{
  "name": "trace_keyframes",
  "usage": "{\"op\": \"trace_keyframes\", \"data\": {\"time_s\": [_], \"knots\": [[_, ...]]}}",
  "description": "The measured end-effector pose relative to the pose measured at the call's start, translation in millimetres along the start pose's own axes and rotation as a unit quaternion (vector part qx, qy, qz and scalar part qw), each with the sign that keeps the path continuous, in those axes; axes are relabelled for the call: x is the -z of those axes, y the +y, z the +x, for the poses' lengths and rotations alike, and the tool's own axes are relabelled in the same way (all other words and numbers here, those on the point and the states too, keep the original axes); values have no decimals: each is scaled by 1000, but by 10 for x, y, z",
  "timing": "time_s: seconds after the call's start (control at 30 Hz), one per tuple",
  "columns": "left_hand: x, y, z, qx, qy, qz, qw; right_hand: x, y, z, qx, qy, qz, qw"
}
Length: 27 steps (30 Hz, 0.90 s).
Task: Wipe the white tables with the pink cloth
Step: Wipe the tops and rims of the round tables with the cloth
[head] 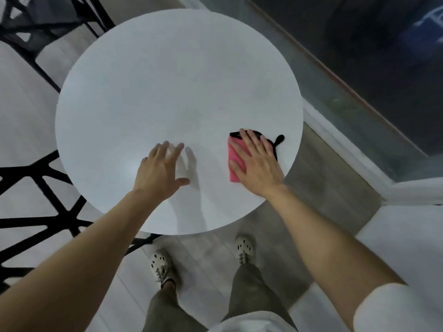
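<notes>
two bare hands reach over a round white counter (167,80), seen from above. the right hand (257,164) lies flat on a pink cloth (236,154), fingers straight and slightly spread, pressing it onto the near right part of the counter, close to the rim. the cloth has black edging, and a small black loop (279,139) sticks out beyond the fingertips. the left hand (159,172) is open and holds nothing. its fingers are spread over the near middle of the counter, well apart from the cloth. its shadow falls just to its right, and whether it touches the surface cannot be told. black open-frame chairs stand on the left, one (31,188) beside the counter's near edge, another (36,25) at the far corner. below the rim, on a pale plank floor (203,259), are the person's cream perforated shoes (161,264) and olive trousers (249,291). a white sleeve (395,310) covers the right upper arm. a dark glass pane (359,56) runs along the right.
</notes>
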<state>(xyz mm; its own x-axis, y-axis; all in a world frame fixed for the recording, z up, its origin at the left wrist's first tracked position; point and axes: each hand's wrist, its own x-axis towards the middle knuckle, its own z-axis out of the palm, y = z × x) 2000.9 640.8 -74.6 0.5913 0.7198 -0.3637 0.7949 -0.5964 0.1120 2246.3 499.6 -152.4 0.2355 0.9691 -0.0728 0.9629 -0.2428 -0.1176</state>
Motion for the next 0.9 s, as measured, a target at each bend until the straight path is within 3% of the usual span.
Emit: {"op": "trace_keyframes", "data": {"time_s": [0.2, 0.57, 0.9], "knots": [[5, 193, 459, 95, -25, -27, 995, 31, 319, 526, 39, 11, 12, 999], [118, 332, 485, 130, -31, 14, 991, 260, 723, 2005, 120, -5, 3, 993], [-49, 257, 455, 155, -15, -63, 986, 269, 436, 3129, 186, 7, -28, 982]]}}
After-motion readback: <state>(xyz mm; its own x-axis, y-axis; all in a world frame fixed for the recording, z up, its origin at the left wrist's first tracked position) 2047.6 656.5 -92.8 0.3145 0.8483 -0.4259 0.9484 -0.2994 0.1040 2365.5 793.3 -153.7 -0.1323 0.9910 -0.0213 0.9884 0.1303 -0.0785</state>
